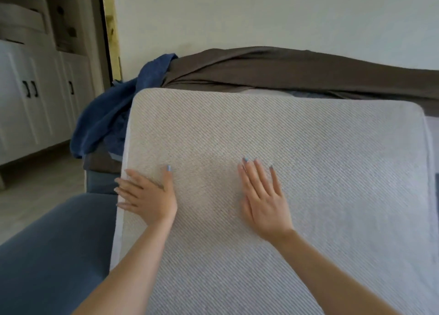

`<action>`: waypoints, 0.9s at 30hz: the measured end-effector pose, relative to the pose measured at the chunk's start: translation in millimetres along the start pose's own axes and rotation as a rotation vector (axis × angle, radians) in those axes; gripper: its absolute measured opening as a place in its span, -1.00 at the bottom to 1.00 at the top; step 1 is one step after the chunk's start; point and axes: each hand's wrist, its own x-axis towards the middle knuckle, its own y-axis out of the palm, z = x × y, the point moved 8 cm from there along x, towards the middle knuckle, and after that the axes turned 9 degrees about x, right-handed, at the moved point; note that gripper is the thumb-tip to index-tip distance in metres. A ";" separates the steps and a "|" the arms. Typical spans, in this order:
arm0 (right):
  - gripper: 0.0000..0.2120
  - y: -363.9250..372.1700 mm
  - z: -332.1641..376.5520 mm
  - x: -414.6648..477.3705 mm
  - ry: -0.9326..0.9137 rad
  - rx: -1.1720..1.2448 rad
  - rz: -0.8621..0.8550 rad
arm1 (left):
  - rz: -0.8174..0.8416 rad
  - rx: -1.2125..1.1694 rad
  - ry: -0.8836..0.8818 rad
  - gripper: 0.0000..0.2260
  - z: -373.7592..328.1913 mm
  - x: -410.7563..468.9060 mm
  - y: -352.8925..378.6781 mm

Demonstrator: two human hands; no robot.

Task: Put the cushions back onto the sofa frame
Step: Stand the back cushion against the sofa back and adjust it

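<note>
The fingers [260, 172] of my right hand [264, 198] lie straight and slack, palm down on the woven top of the cushion [308, 172], grasping nothing. My left hand [148, 197] lies flat too. Its thumb points up the fabric and its other fingers [126, 191] are spread out to the cushion's left edge, with the tips reaching just past it. They look released rather than hooked round the edge, though I cannot see their undersides.

The cushion is a big pale slab with rounded corners, and it fills most of what I see. Its far edge sits close under a brown cloth [285, 70] draped along what I take to be the sofa's back. On its left side it runs beside a blue upholstered arm [59, 243]. A dark blue towel [107, 117] is heaped at the far left corner, partly under or behind the cushion there. White cabinets [35, 101] stand farther off to the left.

I judge this to be the seating step: the cushion is on the frame and I am pressing and squaring it. Next I should push it forward and down with both palms until the far edge meets the back. I must also check that the towel is not trapped at that corner, or the cushion will sit crooked. I cannot tell from here whether other cushions remain.
</note>
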 end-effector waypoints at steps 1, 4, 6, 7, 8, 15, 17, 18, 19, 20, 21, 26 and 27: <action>-0.48 2.6 -3.3 -3.6 0.012 -0.005 0.027 | -0.011 0.038 0.049 -0.06 3.5 -1.4 2.1; -0.48 -0.3 -13.6 -9.7 0.048 0.006 0.023 | -0.049 0.052 0.091 -0.10 8.2 -1.1 10.0; -0.48 -7.7 -19.1 -13.8 0.063 0.036 0.007 | -0.057 0.040 0.091 -0.12 7.4 0.0 10.3; -0.49 -9.2 -26.8 -19.4 0.057 0.017 0.017 | -0.063 0.039 0.097 -0.14 5.2 -0.8 10.6; -0.50 -10.1 -30.6 -21.6 0.037 -0.006 0.036 | -0.056 0.041 0.095 -0.14 6.3 0.6 10.6; -0.50 -26.2 -46.8 -25.6 0.032 0.011 -0.013 | -0.093 0.024 0.104 -0.05 7.9 -0.9 12.8; -0.49 -19.8 -52.4 -30.0 0.039 -0.045 0.027 | -0.100 0.030 0.113 -0.07 9.7 -2.2 12.1; -0.48 -21.4 -54.7 -31.6 0.076 -0.030 -0.004 | -0.112 0.030 0.121 -0.09 10.3 -2.2 11.2; -0.48 -25.5 -56.2 -32.5 0.115 -0.004 -0.039 | -0.128 0.026 0.127 -0.10 11.4 -2.9 9.6; -0.47 -28.7 -56.7 -34.0 0.137 0.010 -0.063 | -0.146 0.017 0.130 -0.13 12.0 -3.8 7.7; -0.47 -28.5 -57.6 -34.5 0.140 0.005 -0.069 | -0.168 0.005 0.129 -0.16 12.1 -4.3 5.9; -0.45 -32.7 -68.1 -37.1 0.178 -0.010 -0.066 | -0.211 -0.015 0.106 -0.21 14.5 -4.6 0.7; -0.45 -37.7 -72.4 -38.6 0.199 0.016 -0.088 | -0.214 -0.012 0.113 -0.22 13.3 -4.5 1.2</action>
